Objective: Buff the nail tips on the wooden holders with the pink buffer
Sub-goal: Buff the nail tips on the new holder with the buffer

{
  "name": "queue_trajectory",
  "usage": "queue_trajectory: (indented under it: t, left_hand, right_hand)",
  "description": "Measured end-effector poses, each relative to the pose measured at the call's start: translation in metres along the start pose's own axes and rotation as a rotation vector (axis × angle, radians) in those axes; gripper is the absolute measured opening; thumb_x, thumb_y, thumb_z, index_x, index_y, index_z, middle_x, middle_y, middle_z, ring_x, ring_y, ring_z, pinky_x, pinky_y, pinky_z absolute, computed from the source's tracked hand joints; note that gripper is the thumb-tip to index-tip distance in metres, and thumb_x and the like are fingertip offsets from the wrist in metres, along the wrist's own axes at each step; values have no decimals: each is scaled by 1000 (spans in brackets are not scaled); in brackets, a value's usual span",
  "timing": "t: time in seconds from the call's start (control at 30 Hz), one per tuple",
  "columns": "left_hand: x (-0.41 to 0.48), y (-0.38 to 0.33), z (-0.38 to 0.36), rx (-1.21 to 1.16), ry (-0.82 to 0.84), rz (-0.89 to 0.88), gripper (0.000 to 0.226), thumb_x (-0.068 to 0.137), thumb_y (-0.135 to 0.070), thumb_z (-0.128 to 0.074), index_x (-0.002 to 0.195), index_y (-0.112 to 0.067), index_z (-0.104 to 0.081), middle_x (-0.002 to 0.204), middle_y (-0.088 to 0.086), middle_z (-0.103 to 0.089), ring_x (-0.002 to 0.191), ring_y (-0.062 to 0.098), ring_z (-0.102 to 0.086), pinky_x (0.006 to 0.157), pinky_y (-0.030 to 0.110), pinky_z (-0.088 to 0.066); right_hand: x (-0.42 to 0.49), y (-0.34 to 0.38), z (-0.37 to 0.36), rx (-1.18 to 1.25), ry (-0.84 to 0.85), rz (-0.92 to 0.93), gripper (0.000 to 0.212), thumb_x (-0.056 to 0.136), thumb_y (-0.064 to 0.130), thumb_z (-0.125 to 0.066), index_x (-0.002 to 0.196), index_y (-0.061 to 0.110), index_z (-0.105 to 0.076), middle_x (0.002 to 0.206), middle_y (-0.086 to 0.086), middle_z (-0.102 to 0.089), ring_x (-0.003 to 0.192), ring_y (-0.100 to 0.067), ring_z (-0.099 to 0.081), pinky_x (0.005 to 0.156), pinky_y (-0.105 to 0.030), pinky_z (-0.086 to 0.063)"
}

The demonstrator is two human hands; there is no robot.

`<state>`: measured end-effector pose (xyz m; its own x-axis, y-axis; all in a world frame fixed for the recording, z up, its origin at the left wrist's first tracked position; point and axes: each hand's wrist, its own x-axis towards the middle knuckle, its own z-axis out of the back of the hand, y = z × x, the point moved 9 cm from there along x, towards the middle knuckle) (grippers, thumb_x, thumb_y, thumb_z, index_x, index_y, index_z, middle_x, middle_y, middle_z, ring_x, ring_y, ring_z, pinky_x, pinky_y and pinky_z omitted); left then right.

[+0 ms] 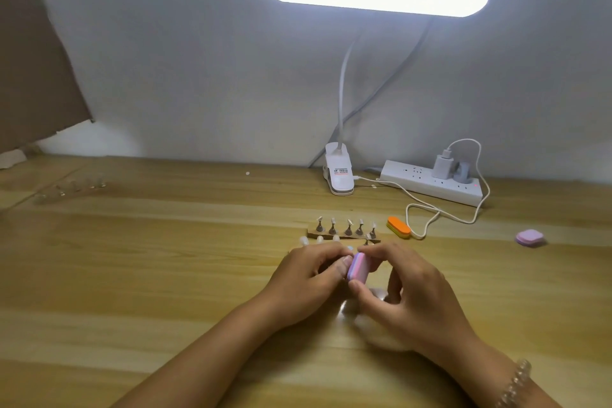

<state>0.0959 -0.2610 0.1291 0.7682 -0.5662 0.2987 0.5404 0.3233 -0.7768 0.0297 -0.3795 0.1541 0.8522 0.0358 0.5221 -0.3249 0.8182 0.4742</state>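
Observation:
My right hand (410,291) pinches the pink buffer (357,267) between thumb and forefinger, holding it on edge. My left hand (308,278) curls round a nail tip holder, its thumb against the buffer's left side; what it grips is mostly hidden by the fingers. Just beyond my hands lies the near wooden holder, with several white nail tips (319,239) showing above my left fingers. Behind it stands a second wooden holder (344,231) carrying several metal stands with nail tips.
An orange buffer (398,226) lies right of the holders, a second pink buffer (530,237) far right. A clip lamp (338,172), power strip (430,184) and white cable (427,209) sit at the back. Another holder (71,189) is at far left.

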Motion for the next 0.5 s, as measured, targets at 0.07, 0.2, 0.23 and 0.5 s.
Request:
queue_trajectory:
  t: [0.07, 0.2, 0.23, 0.5]
  left_hand:
    - [-1, -1, -1, -12, 7, 4, 29, 94, -32, -48, 97, -15, -71, 85, -2, -70, 83, 18, -64, 80, 46, -50]
    - [-1, -1, -1, 6, 14, -1, 28, 94, -32, -48, 95, -15, -71, 85, -3, -71, 85, 18, -65, 81, 47, -50]
    - [-1, -1, 0, 17, 8, -4, 28, 94, -32, -48, 96, -15, -71, 85, -2, -70, 83, 20, -63, 79, 47, -50]
    - [-1, 1, -2, 12, 26, -1, 24, 96, -29, -50, 94, -18, -71, 86, -6, -71, 85, 17, -66, 81, 46, -51]
  right_hand:
    - [3, -10, 5, 45, -57, -58, 32, 76, 43, -75, 104, 32, -64, 91, 20, -61, 56, -9, -51, 58, -33, -49]
    - [3, -11, 6, 12, -76, -52, 33, 78, 37, -76, 108, 30, -64, 94, 20, -59, 60, 5, -50, 58, -27, -45]
    - [1, -4, 3, -3, -42, -16, 34, 78, 41, -73, 109, 31, -63, 94, 21, -58, 62, 7, -49, 56, -23, -43]
    - [3, -14, 7, 28, -74, -61, 34, 79, 31, -77, 111, 29, -66, 96, 20, -60, 60, 5, -50, 60, -25, -43]
